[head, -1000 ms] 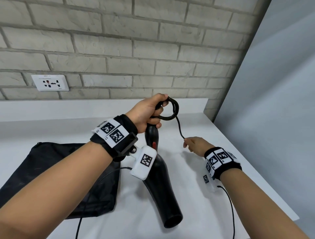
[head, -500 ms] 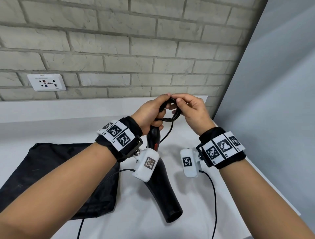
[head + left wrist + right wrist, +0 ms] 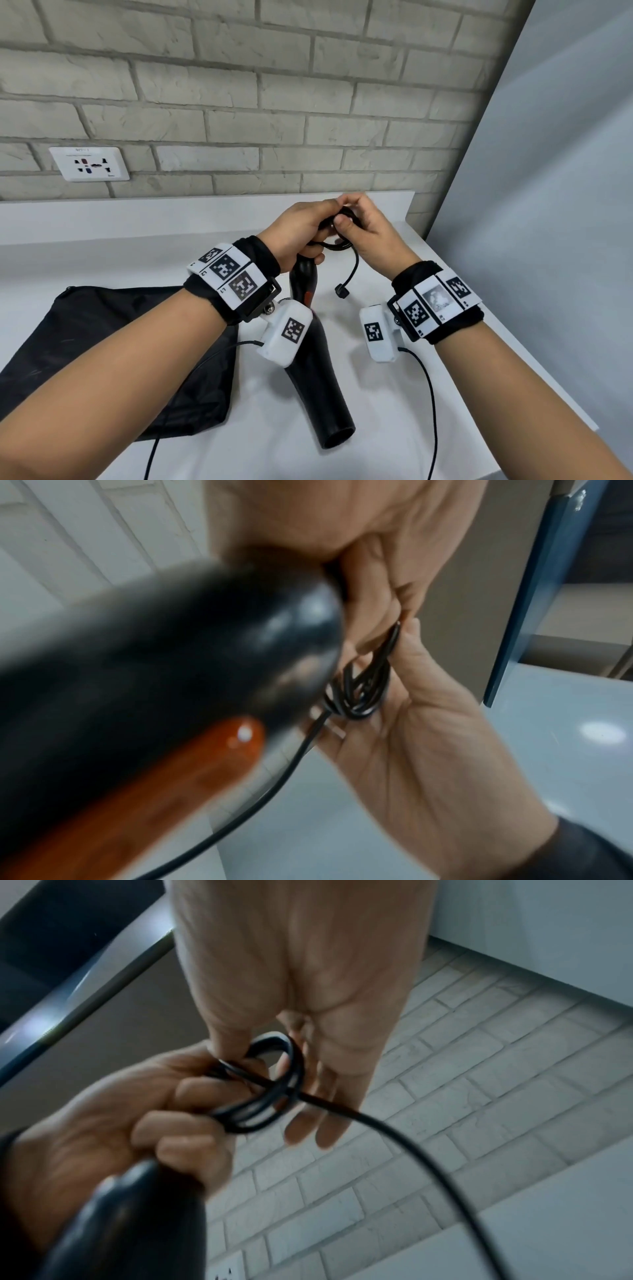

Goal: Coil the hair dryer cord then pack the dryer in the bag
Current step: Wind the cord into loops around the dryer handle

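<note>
My left hand [image 3: 297,229] grips the hair dryer [image 3: 317,363] by its handle, coiled cord [image 3: 263,1088] bunched in the same fist — nozzle resting on the white counter [image 3: 394,428]. My right hand [image 3: 371,233] pinches the coil's top, plug end [image 3: 340,292] dangling free. The black bag [image 3: 102,342] lies flat at left.

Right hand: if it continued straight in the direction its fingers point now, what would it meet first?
Probably the coiled cord, which the right hand already touches; behind it, the left hand. Depth is unclear.
</note>
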Tool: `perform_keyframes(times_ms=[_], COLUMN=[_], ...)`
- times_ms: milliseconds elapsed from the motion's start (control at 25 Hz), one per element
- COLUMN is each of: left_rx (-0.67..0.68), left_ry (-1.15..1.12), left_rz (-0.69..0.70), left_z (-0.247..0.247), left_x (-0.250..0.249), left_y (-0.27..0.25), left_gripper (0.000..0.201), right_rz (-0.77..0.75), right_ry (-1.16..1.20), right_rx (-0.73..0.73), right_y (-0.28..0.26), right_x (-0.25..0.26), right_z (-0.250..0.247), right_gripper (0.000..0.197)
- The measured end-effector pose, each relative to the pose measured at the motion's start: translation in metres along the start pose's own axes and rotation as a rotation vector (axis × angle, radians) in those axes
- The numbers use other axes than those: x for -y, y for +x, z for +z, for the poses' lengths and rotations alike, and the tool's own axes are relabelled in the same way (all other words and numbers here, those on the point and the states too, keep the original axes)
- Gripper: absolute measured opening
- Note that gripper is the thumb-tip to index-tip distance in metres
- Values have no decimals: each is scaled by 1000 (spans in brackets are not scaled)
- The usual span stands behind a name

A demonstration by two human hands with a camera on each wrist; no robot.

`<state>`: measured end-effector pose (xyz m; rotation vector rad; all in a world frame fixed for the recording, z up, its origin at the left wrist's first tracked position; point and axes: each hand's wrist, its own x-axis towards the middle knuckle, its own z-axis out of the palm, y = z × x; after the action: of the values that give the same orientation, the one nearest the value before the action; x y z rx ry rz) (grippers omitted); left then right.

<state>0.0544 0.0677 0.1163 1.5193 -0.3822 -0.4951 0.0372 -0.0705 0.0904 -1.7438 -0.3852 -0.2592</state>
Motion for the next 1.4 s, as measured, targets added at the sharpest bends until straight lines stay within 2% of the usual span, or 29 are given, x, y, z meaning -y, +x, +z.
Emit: perform_keyframes(times_ms=[40, 80, 200, 280, 400, 440, 560, 680, 760, 880, 1040, 1200, 1400], left_rx=[24, 40, 56, 73, 103, 119, 158, 133, 105, 82, 19, -44, -109], left_ry=[-19, -38, -82, -104, -110, -100, -39, 44, 112, 144, -17, -149, -58], left_rz=[17, 30, 42, 44, 26, 17, -22, -54, -64, -57, -18, -25, 11], left_z=[-1, -3, -9, -13, -16, -15, -9, 1, 6, 9, 3, 3, 9], left_x=[-1, -3, -7, -9, -9, -9, -5, 1, 3, 4, 6, 7, 11], left_y=[0, 0, -1, -1, -1, -1, -2, 1, 3, 7, 11, 12, 13], left_gripper=[29, 28, 23, 24, 27, 26, 26, 29, 29, 29, 29, 33, 31], right_rz=[37, 86, 222, 274, 323, 307, 250, 195, 110, 7, -60, -63, -113], right_ry=[-4, -19, -45, 74, 215, 162, -198, -480, -566, -526, -250, -270, -369], right_rx=[43, 60, 76, 100, 55, 31, -25, -217, -307, -340, -262, -119, -71], right_y=[-2, -3, -8, -7, -3, -2, 4, 13, 19, 19, 8, -4, -11], right_x=[-2, -5, -9, -9, -8, -8, -4, 14, 27, 36, 31, 12, 5], right_z=[1, 1, -5, -11, -19, -21, -25, -32, -32, -21, -11, -4, -4], right_gripper=[7, 7, 21, 12, 12, 17, 38, 37, 33, 25, 30, 17, 15])
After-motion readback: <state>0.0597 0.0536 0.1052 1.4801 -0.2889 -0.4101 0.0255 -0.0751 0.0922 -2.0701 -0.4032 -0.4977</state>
